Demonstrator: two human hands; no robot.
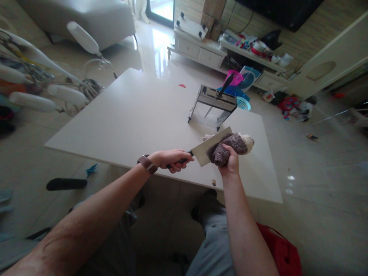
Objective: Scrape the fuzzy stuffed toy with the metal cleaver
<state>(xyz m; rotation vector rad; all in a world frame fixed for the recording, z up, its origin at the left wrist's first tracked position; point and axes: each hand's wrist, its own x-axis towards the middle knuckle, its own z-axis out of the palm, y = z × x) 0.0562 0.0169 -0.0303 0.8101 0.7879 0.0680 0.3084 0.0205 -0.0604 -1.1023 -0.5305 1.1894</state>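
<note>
My left hand [172, 159] grips the dark handle of a cleaver [208, 147], whose wide flat blade points right over the white table [129, 115]. My right hand [230, 161] holds a bunched brown-grey cloth [232, 147] pressed against the blade's face. A watch with a brown strap sits on my left wrist. Both hands hover over the table's near right part.
A metal knife rack [214, 105] with one black-handled knife stands at the table's far right. A small red scrap [182, 86] lies farther back. Blue and pink baskets [240, 92] sit on the floor behind. A drying rack [37, 84] stands left, a red bag [283, 253] by my leg.
</note>
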